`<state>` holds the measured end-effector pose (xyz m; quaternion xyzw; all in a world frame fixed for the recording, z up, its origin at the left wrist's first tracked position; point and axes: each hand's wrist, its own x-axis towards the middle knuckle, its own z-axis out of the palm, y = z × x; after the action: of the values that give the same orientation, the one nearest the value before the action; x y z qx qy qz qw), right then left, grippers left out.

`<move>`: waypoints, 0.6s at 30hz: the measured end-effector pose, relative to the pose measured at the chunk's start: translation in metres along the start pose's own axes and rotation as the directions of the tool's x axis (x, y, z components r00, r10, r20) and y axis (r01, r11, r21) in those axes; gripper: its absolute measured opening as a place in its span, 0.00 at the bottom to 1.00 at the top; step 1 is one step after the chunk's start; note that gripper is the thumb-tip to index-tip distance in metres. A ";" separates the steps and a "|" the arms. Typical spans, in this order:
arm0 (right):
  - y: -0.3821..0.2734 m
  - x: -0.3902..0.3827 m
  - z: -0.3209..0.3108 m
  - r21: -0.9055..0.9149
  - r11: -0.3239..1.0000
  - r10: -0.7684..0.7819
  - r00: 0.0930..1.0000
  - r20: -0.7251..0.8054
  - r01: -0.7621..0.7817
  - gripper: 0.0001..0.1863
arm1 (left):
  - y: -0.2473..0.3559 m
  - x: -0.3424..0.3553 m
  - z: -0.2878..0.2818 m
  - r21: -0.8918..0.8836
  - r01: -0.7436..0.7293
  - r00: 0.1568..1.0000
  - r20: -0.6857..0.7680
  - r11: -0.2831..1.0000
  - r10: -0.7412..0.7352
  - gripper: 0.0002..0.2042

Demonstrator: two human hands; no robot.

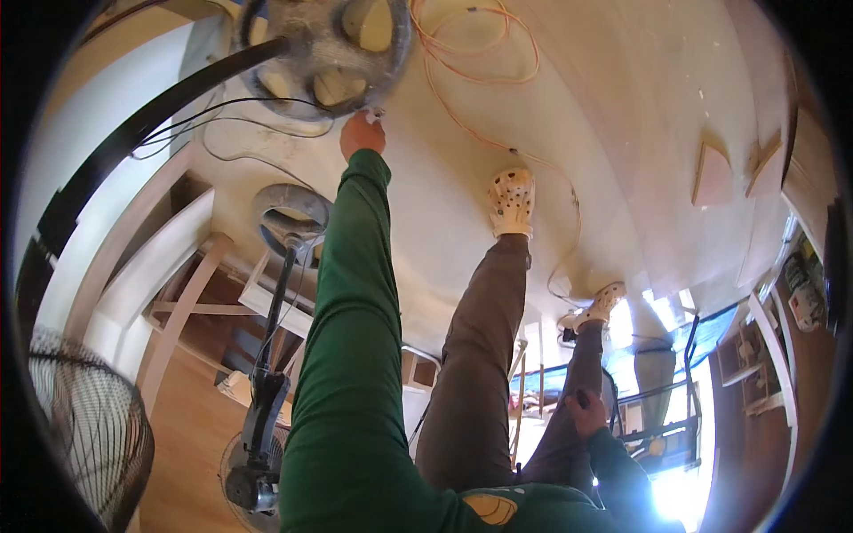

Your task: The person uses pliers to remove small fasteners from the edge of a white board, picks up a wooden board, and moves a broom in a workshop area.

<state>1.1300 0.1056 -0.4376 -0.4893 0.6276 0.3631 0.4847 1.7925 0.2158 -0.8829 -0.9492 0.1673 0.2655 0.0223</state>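
Note:
My left arm, in a green sleeve, stretches far forward. At its end my left hand (362, 136) is closed at the near edge of the dusty round base (306, 58) of a black stand. A small pale bit shows at its fingertips, too small to name. My right hand (587, 414) rests near my right thigh, its fingers curled round a small dark object (581, 393) I cannot make out. Brown trousers (475, 355) and a cream clog (512, 197) show below me.
A second stand base (291, 213) stands left of my arm, above a wooden frame (191, 311). A fan cage (87, 426) fills the lower left. An orange cord (533, 62) lies coiled ahead and trails past my feet. Pale wooden wedges (713, 176) sit at the right.

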 end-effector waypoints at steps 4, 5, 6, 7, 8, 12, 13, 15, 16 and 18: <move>-0.079 0.014 0.005 0.129 0.953 0.244 0.947 0.209 -0.274 0.19 | 0.021 0.009 0.010 0.024 -0.034 0.999 0.009 0.999 0.033 0.12; -0.079 0.016 0.007 0.138 0.944 0.267 0.940 0.213 -0.300 0.18 | 0.027 0.010 0.016 0.045 -0.082 0.997 0.007 0.996 0.081 0.11; -0.080 0.014 0.010 0.148 0.935 0.289 0.933 0.214 -0.323 0.17 | 0.033 0.010 0.020 0.063 -0.130 0.991 0.003 0.989 0.130 0.11; -0.083 0.018 0.016 0.335 0.903 0.207 0.955 0.213 -0.271 0.15 | 0.019 0.016 0.017 0.050 -0.134 0.991 -0.014 0.990 0.135 0.10; -0.094 0.026 0.019 0.263 0.944 0.149 0.967 0.207 -0.201 0.15 | 0.003 0.024 0.012 0.039 -0.140 0.989 -0.035 0.989 0.141 0.10; -0.147 0.017 0.006 0.283 0.953 0.058 0.983 0.176 -0.107 0.16 | -0.034 -0.051 -0.002 0.080 -0.336 0.933 0.167 0.938 0.320 0.14; -0.135 0.001 0.011 0.281 0.958 0.012 0.991 0.133 -0.049 0.17 | -0.050 -0.088 0.004 0.180 -0.364 0.922 0.210 0.914 0.326 0.16; -0.106 -0.017 0.015 0.085 0.996 -0.023 0.997 0.076 0.016 0.20 | -0.057 -0.170 -0.007 0.297 -0.442 0.866 0.387 0.846 0.317 0.16; -0.103 -0.027 0.004 -0.095 0.995 0.033 0.993 0.118 -0.021 0.23 | -0.047 -0.223 -0.020 0.319 -0.527 0.777 0.555 0.788 0.295 0.15; -0.107 -0.062 -0.017 -0.053 0.998 -0.023 0.991 0.135 0.030 0.25 | -0.072 -0.303 -0.070 0.214 -0.681 0.673 0.560 0.701 0.483 0.13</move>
<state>1.2325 0.0780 -0.3718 -0.4852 0.5765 0.4062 0.5170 1.6073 0.3670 -0.6714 -0.7232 0.5087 0.4351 0.1699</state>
